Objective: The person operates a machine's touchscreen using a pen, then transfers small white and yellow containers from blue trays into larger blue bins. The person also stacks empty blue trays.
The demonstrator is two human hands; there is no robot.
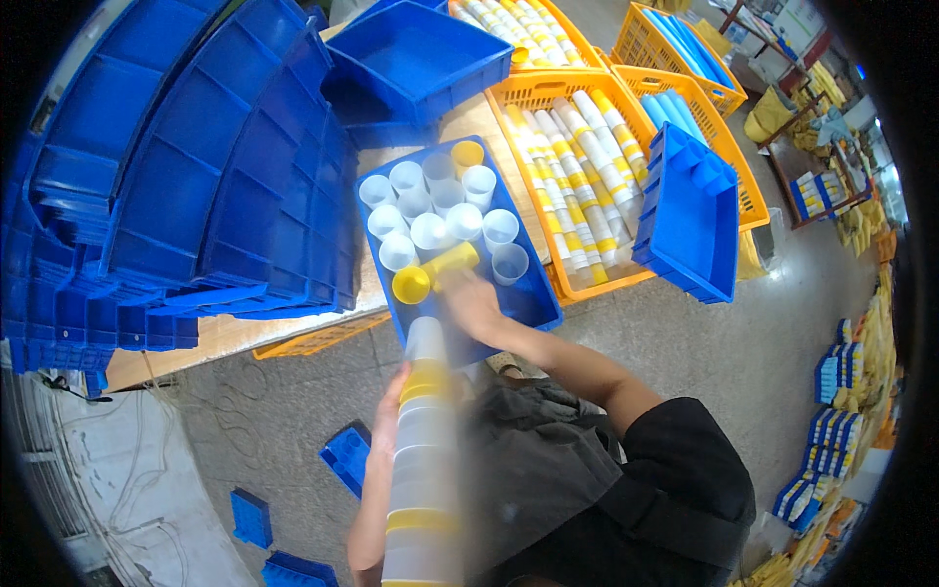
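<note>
A long stack of nested plastic cups [421, 474], white with yellow ones among them, lies along my left forearm. The fingers of my left hand [389, 396] wrap its side near the front end. My right hand [471, 301], smeared a little by motion, grips a yellow cup [453, 262] tilted on its side over the blue tray [536, 305]. Several white cups [428, 232] stand upright in that tray, mouths up. One yellow cup [411, 285] is by the tray's left side, and another yellow cup [467, 154] stands at the far end.
Tall stacks of blue bins [196, 166] rise at the left. Beyond the tray sits an empty blue bin [421, 54]. To the right, an orange crate [509, 93] holds more cup stacks, with a blue tray [690, 220] leaning on its edge. Blue pieces [251, 517] lie on the floor.
</note>
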